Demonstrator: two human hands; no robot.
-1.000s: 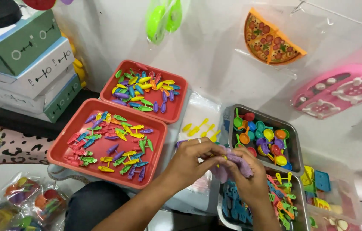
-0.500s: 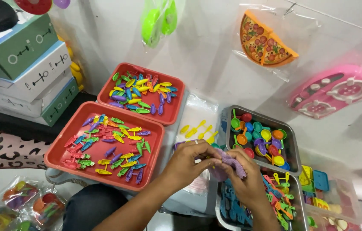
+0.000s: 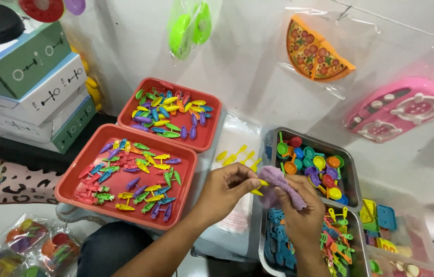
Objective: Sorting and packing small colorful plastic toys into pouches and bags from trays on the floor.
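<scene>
Bottom left, nearest: clear bags of mixed toy pieces (image 3: 19, 246) and a dark-clad knee (image 3: 109, 251). Both forearms come up from bottom centre. Left hand (image 3: 224, 190): grip pressed together, fingertips pinching a small yellow plastic piece (image 3: 261, 183) at its end. Right hand (image 3: 301, 213): grip closed around a purple plastic piece (image 3: 283, 184), which lies across its fingers; the purple piece's upper end touches the yellow piece, right where both hands meet. Both items are held in the air above the gap between the clear plastic sheet (image 3: 237, 154) and the steel trays. Under the right hand: lower steel tray (image 3: 264, 241) with blue, green and orange toy utensils. Right of it, a clear bin (image 3: 422, 231) with yellow and blue flat pieces. Left of the hands: near red tray (image 3: 73, 179) with scattered small carrot-shaped pieces, many colours. Behind the hands: loose yellow pieces (image 3: 235, 156) on the plastic sheet, and upper steel tray (image 3: 350, 164) holding coloured toy spoons. Further back: far red tray (image 3: 212, 110), same kind of coloured pieces, touching the near one. Far left: stacked green and white boxes (image 3: 27, 92). On the wall, bagged: green toy discs (image 3: 191, 25), toy pizza (image 3: 317, 51), pink toy stove (image 3: 401, 110).
</scene>
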